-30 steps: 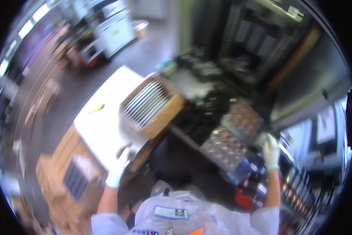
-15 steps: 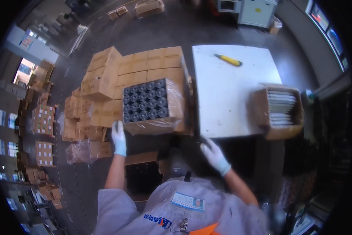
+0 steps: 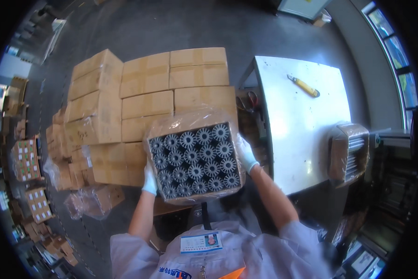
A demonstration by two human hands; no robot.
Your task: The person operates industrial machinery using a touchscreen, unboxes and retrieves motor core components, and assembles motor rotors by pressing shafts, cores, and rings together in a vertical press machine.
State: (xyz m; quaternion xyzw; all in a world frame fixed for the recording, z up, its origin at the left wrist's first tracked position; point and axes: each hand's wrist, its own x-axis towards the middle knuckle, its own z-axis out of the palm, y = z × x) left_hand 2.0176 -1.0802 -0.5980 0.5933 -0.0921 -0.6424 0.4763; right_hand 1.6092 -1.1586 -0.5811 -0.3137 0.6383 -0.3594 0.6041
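The left hand (image 3: 149, 179) at eight o'clock and right hand (image 3: 244, 151) at three clasp the film-wrapped carton (image 3: 183, 124) between them, fingertips hidden, before the torso, where slick film could slide under the gloves and spill the finned parts (image 3: 196, 172) toward the stacked boxes (image 3: 146, 76) at eleven or white table (image 3: 302, 125) at two.

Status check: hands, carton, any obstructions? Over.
Left hand and right hand against opposite sides of open carton, fingers partly hidden. Rows of dark finned parts inside, tops exposed. Possible obstructions: stacked cartons just beyond, white table to right.
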